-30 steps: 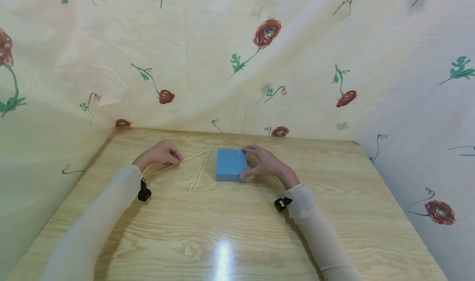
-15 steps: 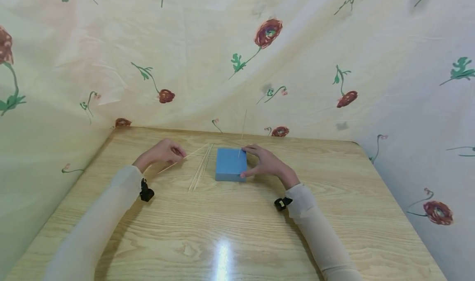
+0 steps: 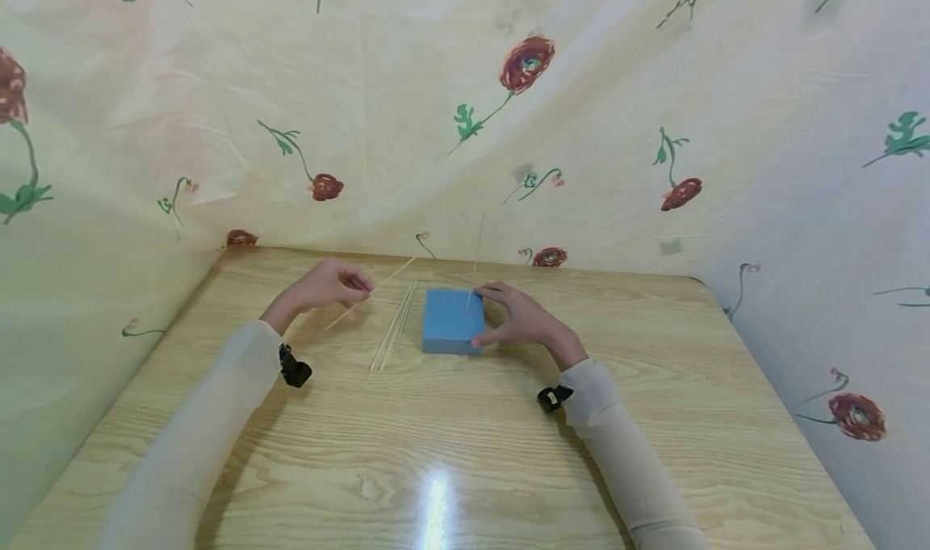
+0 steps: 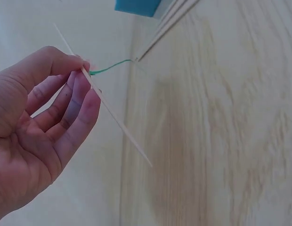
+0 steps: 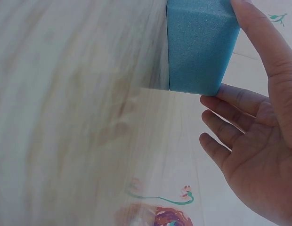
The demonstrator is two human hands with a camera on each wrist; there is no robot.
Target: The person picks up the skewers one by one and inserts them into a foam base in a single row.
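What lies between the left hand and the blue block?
Head view: several thin sticks lie on the table there; the stick pinched by the left hand juts partway across.

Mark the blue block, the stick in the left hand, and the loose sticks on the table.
Blue block (image 3: 446, 317): head view, middle of its top face.
Held stick (image 4: 105, 101): left wrist view, on the shaft near mid-length.
Loose sticks (image 3: 395, 328): head view, about halfway along them.

matt blue foam block, finely grainy, thin sticks of smooth pale wood, wood-grain surface glossy under the light, creased floral sheet, cloth to my eye, matt fabric sleeves
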